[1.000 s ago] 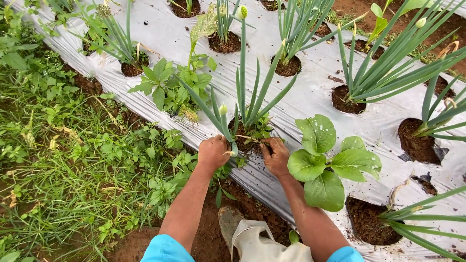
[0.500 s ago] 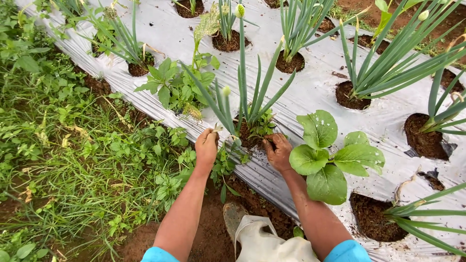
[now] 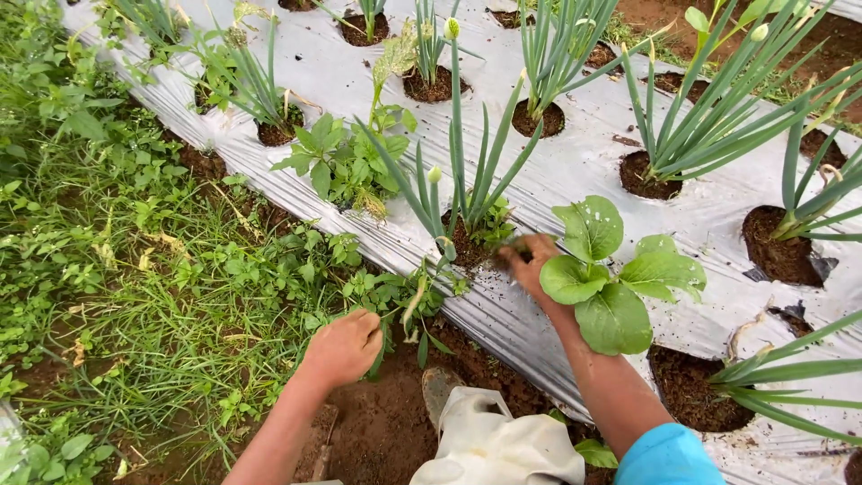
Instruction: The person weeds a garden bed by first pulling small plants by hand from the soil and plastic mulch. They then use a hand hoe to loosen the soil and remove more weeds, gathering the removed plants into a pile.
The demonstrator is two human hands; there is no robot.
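Note:
My left hand [image 3: 346, 346] is closed in a fist over the bare soil path, holding a pulled weed [image 3: 411, 304] with a pale stalk and green leaves. My right hand [image 3: 530, 259] is at the right rim of a soil planting hole [image 3: 460, 250], blurred, with its fingers pinched on a small green weed tuft [image 3: 510, 244]. A tall green onion plant [image 3: 460, 171] with a bud grows from that hole. A broad-leaved green plant [image 3: 611, 292] covers part of my right wrist.
Silver plastic mulch [image 3: 575, 171] covers the raised bed, with more onion clumps [image 3: 709, 126] in round holes. Dense grass and weeds [image 3: 135, 269] fill the left side. A muddy boot [image 3: 437, 388] and a cream cloth [image 3: 498, 445] are below me.
My left hand has drawn back from the hole, down and to the left, taking the weed with it. My right hand has shifted slightly up along the hole's rim.

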